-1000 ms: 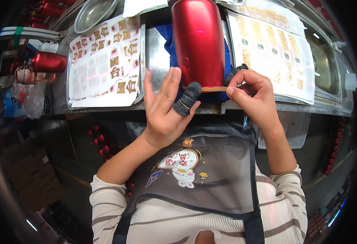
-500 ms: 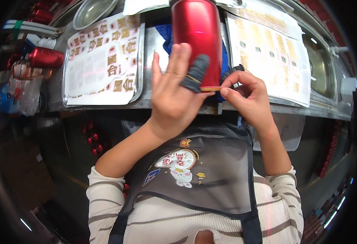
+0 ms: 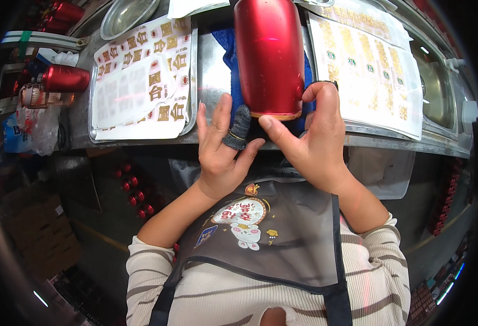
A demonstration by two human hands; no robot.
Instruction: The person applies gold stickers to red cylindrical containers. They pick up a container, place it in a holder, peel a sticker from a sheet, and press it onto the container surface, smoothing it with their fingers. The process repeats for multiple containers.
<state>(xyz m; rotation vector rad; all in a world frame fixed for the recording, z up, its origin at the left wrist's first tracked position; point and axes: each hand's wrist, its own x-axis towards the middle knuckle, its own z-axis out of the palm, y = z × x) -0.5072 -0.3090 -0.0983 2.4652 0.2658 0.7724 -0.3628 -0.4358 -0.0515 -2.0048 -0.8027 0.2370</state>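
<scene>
A large glossy red bottle (image 3: 269,60) lies lengthwise on a blue cloth (image 3: 225,41), its golden-edged end toward me. My right hand (image 3: 315,144) grips that near end, the thumb on the rim and the bent fingers along the right side; some fingertips are hidden. My left hand (image 3: 220,146) is open beside the bottle's lower left edge, fingers spread and holding nothing. A dark knitted finger cover (image 3: 238,130) with a thin yellowish band sits on one of its fingers, very near the bottle.
On the left, a metal tray (image 3: 191,98) bears sheets with gold characters. More gold-printed sheets (image 3: 367,76) lie on the right, next to a metal sink basin (image 3: 437,87). A steel bowl (image 3: 127,16) stands at the back left; another red bottle (image 3: 65,79) is at far left.
My left hand has drawn back from the bottle, down and left. My right hand has gone from a fingertip pinch by the rim to thumb and fingers on the bottle's near end.
</scene>
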